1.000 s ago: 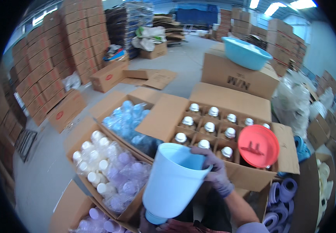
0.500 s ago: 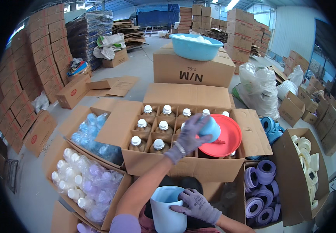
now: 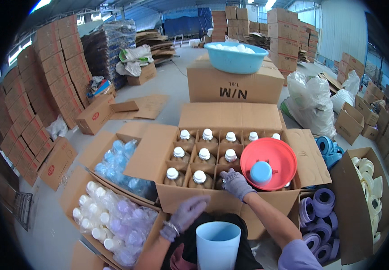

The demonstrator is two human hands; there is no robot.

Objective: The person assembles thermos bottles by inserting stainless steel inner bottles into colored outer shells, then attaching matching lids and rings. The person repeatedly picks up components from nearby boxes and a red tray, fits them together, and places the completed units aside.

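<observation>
My right hand [image 3: 236, 183], in a grey glove, has its fingers closed at the top of a bottle in the front row of a divided carton [image 3: 203, 196]. The hand hides that bottle's cap. My left hand [image 3: 189, 212], also gloved, hovers before the carton's front wall with fingers stretched out and nothing in them. White-capped bottles [image 3: 199, 179] stand in the carton's cells. A red basin [image 3: 284, 155] lies over the carton's right cells, with a small light-blue cup [image 3: 261, 172] in it. Between my legs stands a light-blue bucket-like container [image 3: 218, 247], open at the top.
At left are cartons of bagged white and purple cups [image 3: 106, 220] and blue pieces [image 3: 115, 159]. On the right lie purple rings [image 3: 322, 202] and cream rings [image 3: 374, 202]. Behind, a blue tub [image 3: 237, 60] of white items tops a closed carton [image 3: 235, 87].
My left hand has let go of the blue cup, now in the red basin, and come back toward me. My right hand has left the blue container and reached forward to the bottles.
</observation>
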